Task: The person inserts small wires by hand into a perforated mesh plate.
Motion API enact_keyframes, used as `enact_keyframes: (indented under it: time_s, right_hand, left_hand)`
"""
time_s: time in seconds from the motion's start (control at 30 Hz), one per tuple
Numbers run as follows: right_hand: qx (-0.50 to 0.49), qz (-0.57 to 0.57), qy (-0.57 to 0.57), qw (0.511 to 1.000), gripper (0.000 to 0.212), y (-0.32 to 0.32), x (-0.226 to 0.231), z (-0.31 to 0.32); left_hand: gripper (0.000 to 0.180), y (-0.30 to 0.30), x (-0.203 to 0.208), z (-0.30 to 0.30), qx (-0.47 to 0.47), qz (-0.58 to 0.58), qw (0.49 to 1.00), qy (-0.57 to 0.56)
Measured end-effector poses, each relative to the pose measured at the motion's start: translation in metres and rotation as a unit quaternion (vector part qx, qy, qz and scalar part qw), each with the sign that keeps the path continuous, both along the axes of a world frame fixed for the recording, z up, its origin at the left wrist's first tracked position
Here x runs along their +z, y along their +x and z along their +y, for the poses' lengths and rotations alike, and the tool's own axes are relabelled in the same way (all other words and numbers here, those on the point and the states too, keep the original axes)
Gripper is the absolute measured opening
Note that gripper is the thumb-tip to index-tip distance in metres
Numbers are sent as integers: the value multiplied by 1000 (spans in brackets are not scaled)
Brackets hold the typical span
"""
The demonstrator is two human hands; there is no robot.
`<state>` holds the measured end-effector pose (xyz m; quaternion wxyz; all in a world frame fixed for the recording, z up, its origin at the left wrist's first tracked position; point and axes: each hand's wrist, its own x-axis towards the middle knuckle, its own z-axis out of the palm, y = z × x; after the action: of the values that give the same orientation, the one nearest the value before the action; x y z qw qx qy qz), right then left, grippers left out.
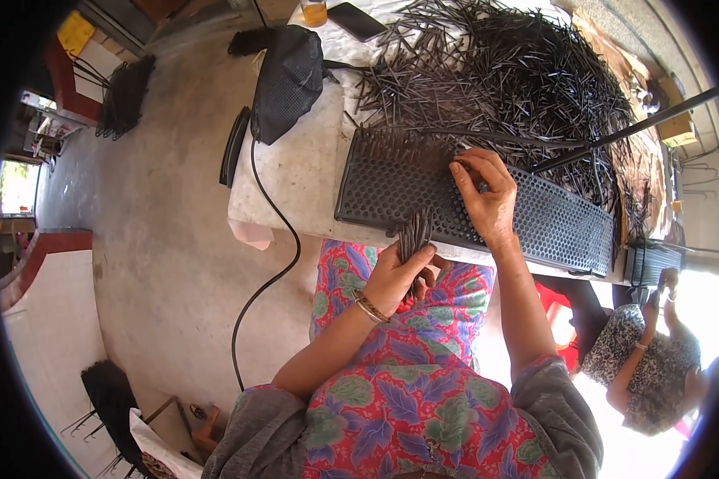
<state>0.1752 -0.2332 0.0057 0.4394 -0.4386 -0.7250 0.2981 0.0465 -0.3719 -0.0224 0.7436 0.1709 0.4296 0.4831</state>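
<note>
My left hand point(403, 275) is closed around a bundle of thin dark sticks point(415, 233), held upright just in front of the table edge. Before me lies a long black perforated board point(555, 209) with rows of round holes. At its left part, many thin sticks point(395, 148) stand up out of the holes. Over the board's middle, near the edge of those standing sticks, my right hand point(487, 191) is closed in a pinch of thumb and fingers. Whatever is between its fingertips is too small to make out.
A large heap of loose dark sticks point(527, 76) covers the table beyond the board. A black metal bar point(623, 132) crosses above it. At the left are a black mesh-covered object point(289, 84) with a hanging cable point(297, 247), a phone point(356, 21) and a glass point(314, 12). Another person point(651, 359) sits right.
</note>
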Motion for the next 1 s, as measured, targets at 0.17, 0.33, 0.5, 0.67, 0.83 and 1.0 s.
enact_keyframes:
  time_s: [0.17,0.33,0.5,0.67,0.83,1.0]
  right_hand:
    - [3,-34,13,999,11,1,2,0]
    - [-25,-20,38,999,11,-1,-2,-1]
    - [-40,-30,59,997,11,-3,-5,-2]
    - [-46,-69,31,996,12,-4,10,-9]
    - [45,-40,-158,986,20,9,24,-33]
    - [64,30,-366,928,26,17,21,-43]
  left_hand:
    - [18,-1,4,0,-8,3,1000,5]
    - [21,0,2,1,14,-17,1000,-11]
    - [21,3,-3,0,25,-50,998,-2]
    - [21,4,0,0,36,-46,998,-10]
    - [21,1,7,0,46,-12,998,29]
    - [20,6,16,4,28,-28,999,29]
